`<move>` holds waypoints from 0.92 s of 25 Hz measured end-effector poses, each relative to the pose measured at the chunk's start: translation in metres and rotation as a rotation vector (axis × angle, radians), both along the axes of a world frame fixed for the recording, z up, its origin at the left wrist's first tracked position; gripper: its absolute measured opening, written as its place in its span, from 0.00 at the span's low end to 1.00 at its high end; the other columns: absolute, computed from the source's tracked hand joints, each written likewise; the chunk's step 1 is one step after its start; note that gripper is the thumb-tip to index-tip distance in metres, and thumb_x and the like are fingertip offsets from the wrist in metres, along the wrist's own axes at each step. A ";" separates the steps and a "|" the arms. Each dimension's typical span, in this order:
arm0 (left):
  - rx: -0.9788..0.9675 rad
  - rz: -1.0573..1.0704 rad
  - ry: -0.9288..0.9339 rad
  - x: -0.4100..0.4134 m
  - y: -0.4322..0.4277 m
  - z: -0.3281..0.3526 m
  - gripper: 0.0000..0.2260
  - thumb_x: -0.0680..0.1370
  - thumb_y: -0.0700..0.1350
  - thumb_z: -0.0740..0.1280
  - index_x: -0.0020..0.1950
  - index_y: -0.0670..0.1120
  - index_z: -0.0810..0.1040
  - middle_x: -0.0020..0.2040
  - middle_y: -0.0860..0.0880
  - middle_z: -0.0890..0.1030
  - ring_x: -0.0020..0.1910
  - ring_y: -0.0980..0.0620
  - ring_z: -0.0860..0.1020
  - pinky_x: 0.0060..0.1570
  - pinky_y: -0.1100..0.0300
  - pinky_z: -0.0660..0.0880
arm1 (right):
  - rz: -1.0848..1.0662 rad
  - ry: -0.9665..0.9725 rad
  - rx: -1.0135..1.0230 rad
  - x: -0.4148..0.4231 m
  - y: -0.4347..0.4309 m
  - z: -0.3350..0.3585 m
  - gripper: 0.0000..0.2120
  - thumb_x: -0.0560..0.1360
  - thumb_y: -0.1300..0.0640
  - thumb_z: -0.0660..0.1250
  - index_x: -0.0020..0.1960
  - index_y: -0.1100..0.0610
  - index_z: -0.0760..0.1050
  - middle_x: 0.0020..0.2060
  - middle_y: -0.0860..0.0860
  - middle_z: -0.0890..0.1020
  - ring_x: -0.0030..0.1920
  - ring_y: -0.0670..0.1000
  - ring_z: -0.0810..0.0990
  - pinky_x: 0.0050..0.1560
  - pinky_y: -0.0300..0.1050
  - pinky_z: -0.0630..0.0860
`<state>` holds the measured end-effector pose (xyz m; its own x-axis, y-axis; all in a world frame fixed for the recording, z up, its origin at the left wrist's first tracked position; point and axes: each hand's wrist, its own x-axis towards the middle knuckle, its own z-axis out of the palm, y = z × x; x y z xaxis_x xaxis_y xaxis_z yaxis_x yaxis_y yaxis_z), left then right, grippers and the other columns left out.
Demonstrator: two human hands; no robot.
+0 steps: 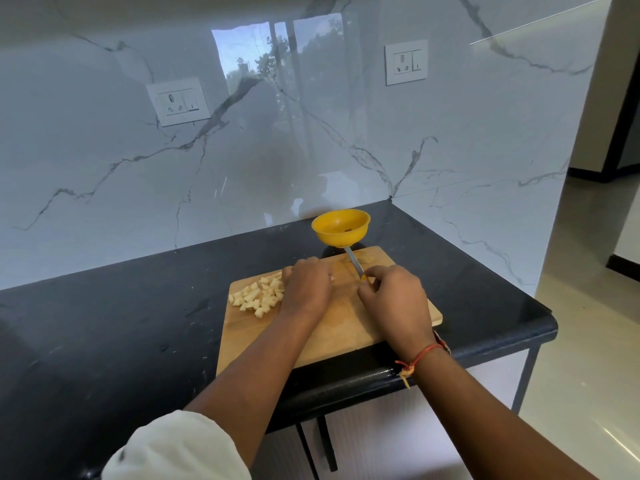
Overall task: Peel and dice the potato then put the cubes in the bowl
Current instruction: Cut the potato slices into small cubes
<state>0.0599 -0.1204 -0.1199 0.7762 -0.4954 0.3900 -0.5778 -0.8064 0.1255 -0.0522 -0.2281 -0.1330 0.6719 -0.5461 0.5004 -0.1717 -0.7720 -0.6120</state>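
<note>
Black worktop (104, 323) runs along a marble wall (311, 133). Your board (346, 327) lies on it, reaching the front edge. Potato cubes (258, 297) are heaped on the board's left part, just beside your left hand (306, 289). That hand rests knuckles-up on the board with its fingers curled under; whether they grip anything cannot be told. Your right hand (394, 303) pinches the yellow handle of the knife (355, 261), whose blade points toward the bowl (341, 226). The bowl stands at the board's far edge.
</note>
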 end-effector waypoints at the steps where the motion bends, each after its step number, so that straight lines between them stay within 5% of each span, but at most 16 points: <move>1: 0.039 -0.004 -0.038 0.000 0.000 0.000 0.10 0.83 0.47 0.62 0.50 0.51 0.83 0.49 0.50 0.79 0.53 0.49 0.75 0.55 0.50 0.67 | -0.001 0.001 -0.003 0.000 0.000 0.000 0.12 0.77 0.50 0.66 0.57 0.50 0.83 0.41 0.48 0.80 0.39 0.45 0.77 0.34 0.36 0.72; 6: 0.108 -0.003 -0.087 0.010 0.010 0.003 0.11 0.83 0.50 0.63 0.45 0.51 0.81 0.46 0.51 0.78 0.50 0.50 0.75 0.55 0.51 0.67 | 0.007 0.024 -0.016 0.001 0.000 -0.001 0.13 0.78 0.51 0.65 0.59 0.50 0.82 0.44 0.48 0.79 0.41 0.46 0.76 0.35 0.33 0.68; 10: 0.064 -0.017 -0.121 0.016 0.023 0.001 0.12 0.82 0.44 0.61 0.41 0.51 0.79 0.44 0.52 0.78 0.49 0.49 0.76 0.53 0.51 0.66 | 0.006 0.032 -0.006 0.001 -0.001 -0.001 0.13 0.78 0.51 0.65 0.60 0.50 0.82 0.45 0.48 0.79 0.42 0.46 0.77 0.39 0.35 0.73; 16: 0.046 -0.376 0.102 0.020 0.026 0.006 0.13 0.83 0.42 0.61 0.62 0.48 0.83 0.63 0.51 0.82 0.63 0.52 0.78 0.66 0.54 0.73 | 0.002 0.016 -0.008 0.003 -0.001 -0.003 0.13 0.78 0.50 0.65 0.59 0.50 0.82 0.45 0.48 0.80 0.42 0.46 0.77 0.40 0.37 0.76; 23: 0.064 -0.225 0.132 0.049 0.047 0.002 0.12 0.82 0.41 0.61 0.49 0.49 0.84 0.48 0.50 0.84 0.48 0.50 0.81 0.52 0.50 0.77 | 0.007 -0.013 0.030 0.006 -0.003 -0.004 0.13 0.77 0.51 0.66 0.59 0.50 0.83 0.43 0.47 0.79 0.40 0.45 0.77 0.37 0.33 0.72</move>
<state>0.1090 -0.0731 -0.1182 0.6858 -0.6815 0.2553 -0.7254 -0.6684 0.1643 -0.0466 -0.2315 -0.1366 0.6696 -0.5558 0.4927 -0.1580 -0.7547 -0.6367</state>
